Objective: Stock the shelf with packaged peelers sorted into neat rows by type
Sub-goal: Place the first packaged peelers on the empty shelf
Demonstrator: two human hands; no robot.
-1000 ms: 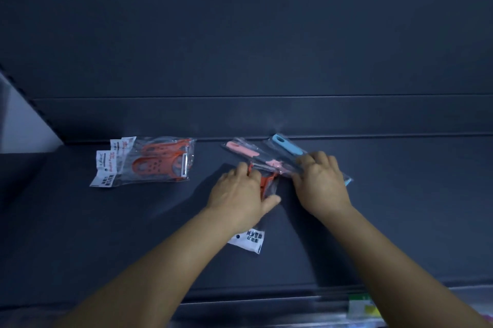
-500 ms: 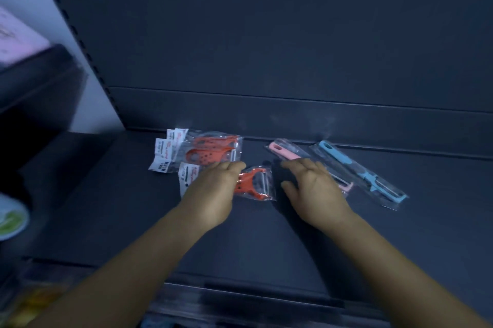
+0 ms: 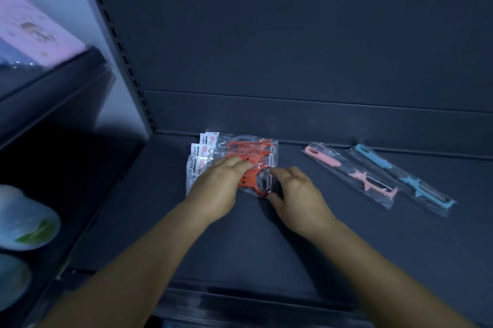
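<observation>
Three bagged orange Y-shaped peelers point(image 3: 248, 151) lie overlapped in a stack at the back left of the dark shelf point(image 3: 346, 242), white label cards pointing left. My left hand point(image 3: 216, 189) rests flat on the front orange peeler pack point(image 3: 253, 183), pressing it against the stack. My right hand point(image 3: 296, 197) touches that pack's right edge with its fingertips. To the right lie a pink straight peeler point(image 3: 354, 173) and a blue straight peeler point(image 3: 405, 175), each in a clear bag, side by side and slanted.
A slotted upright post point(image 3: 117, 42) bounds the shelf on the left. Beyond it, a neighbouring shelf holds a pink box point(image 3: 34, 34) above and white rounded packs point(image 3: 24, 218) below. The shelf's front lip point(image 3: 266, 303) runs along the bottom.
My left hand slid the single orange peeler pack left and back onto the orange stack. My right hand left the pink peeler and came to that pack's right edge. The view shifted left.
</observation>
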